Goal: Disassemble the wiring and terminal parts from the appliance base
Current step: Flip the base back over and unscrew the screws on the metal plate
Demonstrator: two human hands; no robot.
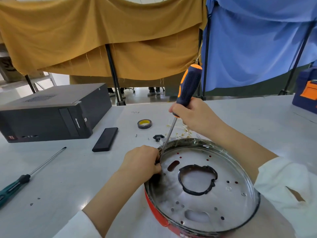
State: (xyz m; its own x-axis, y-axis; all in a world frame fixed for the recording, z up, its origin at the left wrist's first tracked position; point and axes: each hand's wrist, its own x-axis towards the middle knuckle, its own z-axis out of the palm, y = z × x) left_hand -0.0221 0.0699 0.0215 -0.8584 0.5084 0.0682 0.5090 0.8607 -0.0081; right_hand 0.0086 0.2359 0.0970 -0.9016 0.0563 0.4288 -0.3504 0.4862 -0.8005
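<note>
Gripping the lower end of an orange-and-navy screwdriver, the right hand has its fingers curled round the handle just above the metal shaft. That shaft runs down and to the left, its long axis tilted, handle top leaning away from the person. The tip meets the rim of the appliance base on its far-left side, exactly where the left hand is working.

The left hand, plainly the nearer one to that spot, has its fingers curled over the rim, pinching a small dark part there. Whether this is a terminal or a wire clip I cannot tell, since the fingers hide most of it. So the coming move seems to turn on this one line: tool tip, rim edge and pinched part sit together, and any prying or unscrewing would act along the slanted shaft toward the left hand's fingertips, which makes a slip the likely hazard.

The base itself is a shallow round metal pan with a red outer wall. It lies on the white table, close to the person and right of centre. Its floor is bare metal with many small holes, two larger slots and a black ring-shaped gasket round a central opening. No wiring shows inside it. A small black socket part lies loose on the table just beyond the rim, suggesting the disassembly is well along.
</note>
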